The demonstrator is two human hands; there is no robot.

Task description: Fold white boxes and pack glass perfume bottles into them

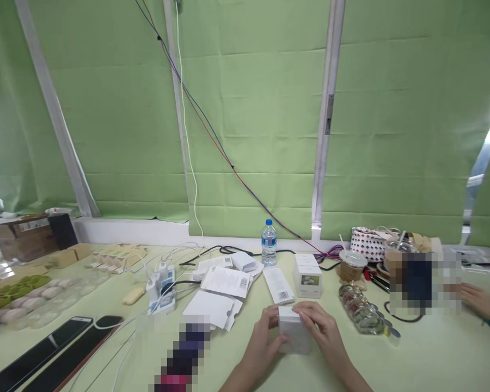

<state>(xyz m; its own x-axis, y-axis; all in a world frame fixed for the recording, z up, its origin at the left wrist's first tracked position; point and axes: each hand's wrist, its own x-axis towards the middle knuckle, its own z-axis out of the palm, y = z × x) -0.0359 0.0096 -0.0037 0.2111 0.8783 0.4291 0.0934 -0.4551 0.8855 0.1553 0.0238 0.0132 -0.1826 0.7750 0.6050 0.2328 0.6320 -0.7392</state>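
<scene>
White card makes up the small rectangular carton held between 2 bare hands at the near side of the pale green table. The left hand is curled narrowly around its left side, thumb against the front face; the right hand has its fingers gathered over the top right edge. Both are holding the carton, which stands roughly upright; whether its base touches the table I cannot tell.

The step in hand appears to be handling the carton's top edge. My judgement is that further work there calls for a steady left hold and light right fingertips, so the thin walls are not crushed.

Nearest on the left lie 2 long black glass-faced devices, beside a thin white cable. On the right stands a row of clear round glass containers, near a co-worker's hand.

Just beyond the carton are a white printed card piece with a barcode and, to its right, an upright white box with a small green picture. Left of these spreads a pile of flattened white card packaging.

Farther back stand a clear plastic water bottle with a blue cap and a lidded brown cup. Light green fabric blinds hang behind everything.
</scene>
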